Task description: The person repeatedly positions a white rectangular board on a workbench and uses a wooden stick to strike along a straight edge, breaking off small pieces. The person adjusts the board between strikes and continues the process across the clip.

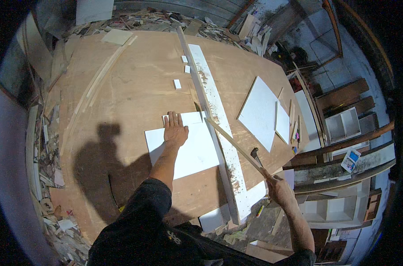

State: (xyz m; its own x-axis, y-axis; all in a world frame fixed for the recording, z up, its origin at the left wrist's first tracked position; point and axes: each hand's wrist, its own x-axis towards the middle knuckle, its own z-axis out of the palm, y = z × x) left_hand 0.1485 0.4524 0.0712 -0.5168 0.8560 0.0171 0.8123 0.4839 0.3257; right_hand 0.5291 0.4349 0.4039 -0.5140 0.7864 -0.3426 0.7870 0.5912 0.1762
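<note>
White-faced, the large rectangular board [183, 159] lies flat on the brown plywood tabletop [130, 88], and a narrower white piece [191, 119] lies along its far edge. The left hand [176, 131] rests palm down across both; its fingers are straight and a little spread, gripping nothing. The right hand [279, 189], at four o'clock from the left one, has its fingers closed around a thin pale wooden stick [237, 146]. The stick passes over a long, white, brown-stained rail [210, 88], and its tip is beside the narrower piece. At eleven o'clock from the right hand is a dark-headed tool like a hammer [254, 153]; whether its handle is also held, I cannot tell.

At one o'clock from the left hand stands a thin dark shape [197, 107], which I judge to be a saw blade. If it is turning, the main danger is that the left fingers slide toward it, because the white surface may be slippery. Also, if the stick presses unevenly, the narrower piece could twist between blade and rail, jam, and be thrown back toward the person
</note>
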